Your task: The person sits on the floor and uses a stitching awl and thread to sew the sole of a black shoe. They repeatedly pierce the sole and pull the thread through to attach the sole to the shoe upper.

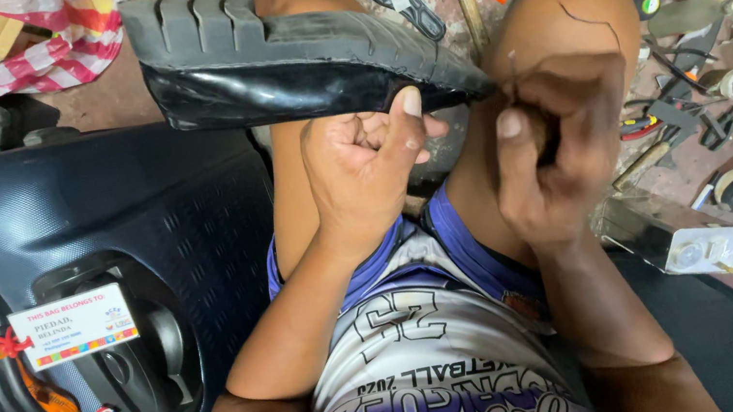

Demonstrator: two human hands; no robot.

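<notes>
Centrally, black shoe point(285, 62), sole up, lies across upper middle of frame. Left hand point(361, 172): fingers curled, thumb pressed on its edge. Right hand point(553, 142): fingers clenched together at shoe's narrow end; grasped item indistinguishable. Dark suitcase point(108, 306), lower left.

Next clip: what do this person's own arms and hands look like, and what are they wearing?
Both forearms are bare: no sleeves, gloves, watch or rings visible on the left hand or right hand. Nails are short. The only clothing in view is a white, blue and purple sports jersey with printed lettering.
</notes>
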